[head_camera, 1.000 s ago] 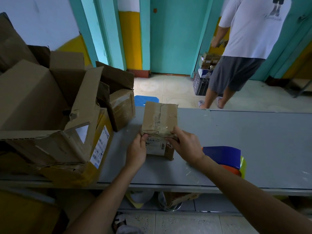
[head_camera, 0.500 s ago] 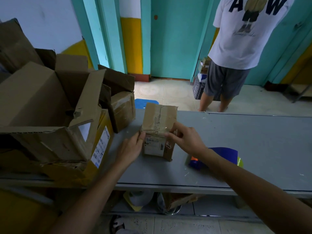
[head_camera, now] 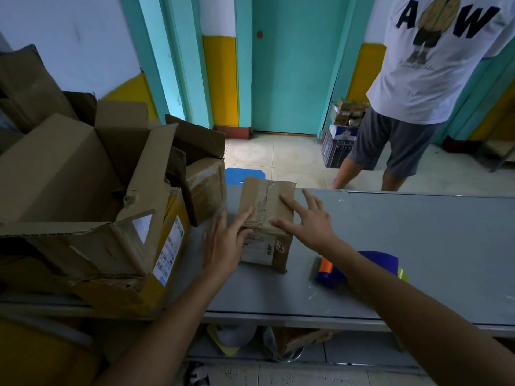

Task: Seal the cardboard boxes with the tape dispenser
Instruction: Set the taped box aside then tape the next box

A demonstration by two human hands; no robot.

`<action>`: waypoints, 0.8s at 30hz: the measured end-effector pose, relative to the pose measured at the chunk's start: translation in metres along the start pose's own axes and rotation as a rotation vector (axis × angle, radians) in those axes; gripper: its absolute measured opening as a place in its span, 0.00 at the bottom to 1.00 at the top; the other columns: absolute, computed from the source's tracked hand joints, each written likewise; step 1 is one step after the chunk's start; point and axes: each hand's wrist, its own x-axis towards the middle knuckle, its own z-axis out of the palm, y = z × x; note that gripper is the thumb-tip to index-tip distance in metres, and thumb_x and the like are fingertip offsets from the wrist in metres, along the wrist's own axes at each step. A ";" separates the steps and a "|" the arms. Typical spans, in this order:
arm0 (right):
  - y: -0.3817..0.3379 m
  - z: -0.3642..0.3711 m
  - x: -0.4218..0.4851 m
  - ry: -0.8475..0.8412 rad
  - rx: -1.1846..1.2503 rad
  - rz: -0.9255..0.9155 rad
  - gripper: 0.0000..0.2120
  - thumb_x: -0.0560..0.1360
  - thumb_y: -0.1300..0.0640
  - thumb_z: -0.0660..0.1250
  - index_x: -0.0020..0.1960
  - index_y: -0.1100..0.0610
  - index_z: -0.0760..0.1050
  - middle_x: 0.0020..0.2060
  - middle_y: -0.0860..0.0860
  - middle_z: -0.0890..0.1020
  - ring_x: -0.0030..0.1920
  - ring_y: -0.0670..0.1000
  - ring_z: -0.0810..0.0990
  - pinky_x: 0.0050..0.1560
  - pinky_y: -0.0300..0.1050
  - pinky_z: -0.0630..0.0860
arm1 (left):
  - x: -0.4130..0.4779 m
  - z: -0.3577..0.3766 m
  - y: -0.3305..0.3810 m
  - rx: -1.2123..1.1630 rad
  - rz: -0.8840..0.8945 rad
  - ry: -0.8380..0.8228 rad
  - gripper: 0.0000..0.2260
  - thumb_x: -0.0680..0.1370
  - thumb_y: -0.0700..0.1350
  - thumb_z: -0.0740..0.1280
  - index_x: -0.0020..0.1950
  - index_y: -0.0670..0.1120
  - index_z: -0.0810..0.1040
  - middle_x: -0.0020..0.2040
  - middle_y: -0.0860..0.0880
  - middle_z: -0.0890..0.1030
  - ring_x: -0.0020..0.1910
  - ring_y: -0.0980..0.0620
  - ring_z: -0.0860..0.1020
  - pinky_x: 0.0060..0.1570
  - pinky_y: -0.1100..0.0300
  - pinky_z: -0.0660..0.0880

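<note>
A small taped cardboard box [head_camera: 263,199] with a white label on its near side stands on the grey table [head_camera: 418,240]. My left hand [head_camera: 224,243] lies flat against the box's near left edge, fingers spread. My right hand [head_camera: 309,218] rests flat on the box's top right, fingers apart. Neither hand grips anything. The blue and orange tape dispenser [head_camera: 328,271] lies on the table to the right of the box, partly hidden under my right forearm.
A heap of large open cardboard boxes [head_camera: 83,204] fills the table's left end, with a smaller taped box [head_camera: 206,188] beside it. A person in a white shirt [head_camera: 426,65] stands beyond the table's far edge by a dark crate [head_camera: 334,149].
Both hands have let go of the box's near edge and opened flat; the right hand slid up onto the top. The tape dispenser shows more from under my forearm.
</note>
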 end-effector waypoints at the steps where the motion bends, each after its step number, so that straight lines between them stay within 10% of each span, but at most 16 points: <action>1: -0.001 -0.002 0.000 -0.012 0.004 0.005 0.35 0.69 0.29 0.58 0.73 0.34 0.51 0.76 0.51 0.47 0.75 0.55 0.45 0.71 0.64 0.50 | 0.000 0.000 0.002 -0.045 0.003 -0.011 0.24 0.78 0.52 0.61 0.71 0.66 0.57 0.75 0.42 0.59 0.73 0.42 0.57 0.68 0.39 0.58; 6: 0.018 -0.024 -0.007 -0.154 0.279 -0.074 0.36 0.72 0.33 0.57 0.75 0.40 0.50 0.76 0.52 0.54 0.75 0.55 0.54 0.72 0.56 0.56 | 0.001 -0.019 -0.005 -0.171 0.067 0.004 0.27 0.78 0.37 0.61 0.71 0.58 0.57 0.74 0.41 0.61 0.68 0.43 0.68 0.65 0.43 0.67; 11: 0.073 -0.062 -0.026 -0.439 -0.412 0.010 0.43 0.68 0.30 0.64 0.76 0.44 0.49 0.71 0.53 0.67 0.68 0.55 0.67 0.66 0.52 0.65 | 0.016 -0.060 -0.019 0.108 -0.005 -0.041 0.28 0.77 0.32 0.58 0.73 0.55 0.64 0.77 0.43 0.50 0.75 0.41 0.52 0.71 0.44 0.58; 17: 0.096 -0.044 -0.060 -0.540 -0.618 -0.029 0.38 0.71 0.41 0.68 0.74 0.47 0.55 0.61 0.55 0.73 0.58 0.55 0.74 0.57 0.48 0.71 | 0.010 -0.057 0.070 0.100 -0.083 0.104 0.18 0.79 0.48 0.58 0.68 0.48 0.71 0.73 0.43 0.61 0.71 0.42 0.59 0.69 0.45 0.58; 21: 0.098 -0.043 -0.066 -0.431 -0.594 -0.105 0.31 0.74 0.46 0.64 0.74 0.46 0.57 0.57 0.55 0.72 0.54 0.54 0.74 0.48 0.44 0.69 | -0.006 -0.014 0.118 0.299 -0.018 -0.151 0.36 0.74 0.69 0.53 0.74 0.46 0.59 0.74 0.39 0.56 0.71 0.37 0.56 0.67 0.39 0.55; 24: 0.103 -0.049 -0.067 -0.441 -0.516 -0.084 0.33 0.73 0.41 0.65 0.74 0.43 0.55 0.57 0.53 0.72 0.50 0.49 0.70 0.47 0.42 0.66 | -0.005 0.001 0.108 0.382 0.046 -0.190 0.30 0.79 0.59 0.55 0.75 0.44 0.53 0.76 0.40 0.51 0.74 0.35 0.49 0.68 0.36 0.50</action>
